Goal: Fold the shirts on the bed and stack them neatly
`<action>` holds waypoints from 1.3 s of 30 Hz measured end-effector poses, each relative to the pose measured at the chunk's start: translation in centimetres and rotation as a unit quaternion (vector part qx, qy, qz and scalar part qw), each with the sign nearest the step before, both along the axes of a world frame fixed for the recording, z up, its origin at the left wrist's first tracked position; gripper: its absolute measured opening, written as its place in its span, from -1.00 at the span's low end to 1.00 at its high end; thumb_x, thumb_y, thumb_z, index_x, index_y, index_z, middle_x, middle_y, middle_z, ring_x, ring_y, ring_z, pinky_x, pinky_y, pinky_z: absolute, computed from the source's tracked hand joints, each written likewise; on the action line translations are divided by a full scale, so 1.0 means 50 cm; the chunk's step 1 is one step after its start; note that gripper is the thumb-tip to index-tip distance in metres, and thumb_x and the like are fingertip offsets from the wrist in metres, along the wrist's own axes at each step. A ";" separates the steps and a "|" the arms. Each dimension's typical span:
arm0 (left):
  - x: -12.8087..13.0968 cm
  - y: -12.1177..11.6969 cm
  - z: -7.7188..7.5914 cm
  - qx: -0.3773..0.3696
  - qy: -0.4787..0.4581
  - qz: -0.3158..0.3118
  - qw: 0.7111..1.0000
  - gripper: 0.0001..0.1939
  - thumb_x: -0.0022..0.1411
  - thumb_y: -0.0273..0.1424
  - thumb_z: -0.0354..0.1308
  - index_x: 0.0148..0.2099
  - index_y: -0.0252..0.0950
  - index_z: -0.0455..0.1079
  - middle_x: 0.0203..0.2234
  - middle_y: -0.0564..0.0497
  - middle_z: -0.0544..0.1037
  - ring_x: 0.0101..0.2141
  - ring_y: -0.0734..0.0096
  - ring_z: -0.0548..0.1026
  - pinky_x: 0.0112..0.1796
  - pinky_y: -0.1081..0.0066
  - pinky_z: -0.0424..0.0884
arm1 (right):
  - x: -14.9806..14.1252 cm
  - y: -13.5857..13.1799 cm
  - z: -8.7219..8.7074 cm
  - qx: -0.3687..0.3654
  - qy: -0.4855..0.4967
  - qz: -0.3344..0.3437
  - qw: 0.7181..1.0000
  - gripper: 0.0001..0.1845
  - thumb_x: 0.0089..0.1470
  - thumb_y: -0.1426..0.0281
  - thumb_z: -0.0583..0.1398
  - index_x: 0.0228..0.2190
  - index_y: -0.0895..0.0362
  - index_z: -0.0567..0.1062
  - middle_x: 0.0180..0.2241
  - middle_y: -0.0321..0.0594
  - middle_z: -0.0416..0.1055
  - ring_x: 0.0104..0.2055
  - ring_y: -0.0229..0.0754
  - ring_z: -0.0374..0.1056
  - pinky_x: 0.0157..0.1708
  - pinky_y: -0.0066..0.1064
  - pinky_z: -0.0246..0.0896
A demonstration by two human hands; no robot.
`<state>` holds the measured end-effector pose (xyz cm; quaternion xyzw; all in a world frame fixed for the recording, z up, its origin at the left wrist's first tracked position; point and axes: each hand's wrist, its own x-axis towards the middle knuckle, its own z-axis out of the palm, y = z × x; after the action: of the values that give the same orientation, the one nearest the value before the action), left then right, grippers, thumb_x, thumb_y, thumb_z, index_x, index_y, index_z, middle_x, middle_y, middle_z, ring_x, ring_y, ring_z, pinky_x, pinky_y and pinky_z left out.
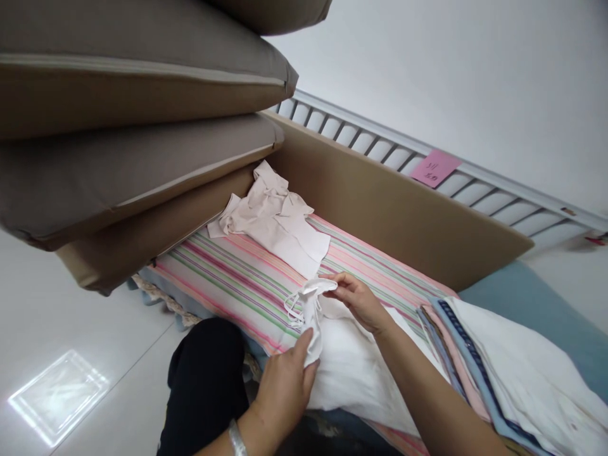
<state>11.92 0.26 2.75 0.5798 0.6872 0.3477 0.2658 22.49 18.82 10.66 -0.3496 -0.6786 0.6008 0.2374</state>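
Observation:
A white garment point(351, 367) with thin straps lies on a striped cloth point(228, 278) that covers the bed. My left hand point(285, 386) pinches the garment's lower edge between thumb and fingers. My right hand point(358, 301) grips the garment's upper edge, where the straps loop out to the left. A pale pink garment point(270, 218) lies crumpled farther away on the striped cloth, apart from both hands.
Large brown-grey cushions point(128, 126) are stacked at the left. A brown board point(394, 209) and a grey slatted rail point(427, 158) with a pink note point(434, 168) run behind. A pile of folded cloths point(503, 373) lies at the right. My dark-clad knee point(204, 380) is below.

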 end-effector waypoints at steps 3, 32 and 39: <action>-0.015 -0.011 -0.026 -0.013 -0.079 0.062 0.995 -0.40 0.23 -0.30 -0.07 0.30 -0.23 -0.08 -0.19 -0.14 0.56 -0.25 0.24 0.53 -0.26 0.38 0.38 | 0.010 -0.005 -0.006 -0.006 0.017 -0.003 1.000 -0.73 -0.14 0.24 0.31 -0.41 0.10 0.41 -0.06 -0.15 0.41 -0.09 -0.12 0.33 -0.05 -0.18 0.23; -0.050 0.000 -0.038 -0.041 -0.022 0.023 0.999 -0.60 0.20 -0.40 -0.10 0.08 -0.31 0.27 -0.08 -0.20 0.44 -0.06 0.20 0.43 -0.07 0.27 0.32 | -0.133 -0.146 -0.142 -0.046 -0.335 -0.057 0.939 -0.77 -0.20 0.35 0.26 -0.45 0.06 0.30 -0.66 -0.36 0.30 -0.69 -0.16 0.30 -0.69 -0.33 0.20; -0.101 0.000 -0.073 0.033 -0.147 0.090 0.985 -0.58 0.22 -0.16 -0.09 -0.09 -0.29 0.44 -0.14 -0.13 0.53 -0.09 0.23 0.45 -0.04 0.27 0.32 | -0.077 -0.143 -0.131 -0.068 -0.151 -0.089 0.982 -0.82 -0.08 0.24 0.13 -0.44 0.06 0.27 -0.64 -0.42 0.28 -0.64 -0.23 0.31 -0.62 -0.35 0.28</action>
<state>6.85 0.28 -0.90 0.4668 0.6781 0.4738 0.3127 18.64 11.66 4.13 -0.5104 -0.6303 0.5625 0.1602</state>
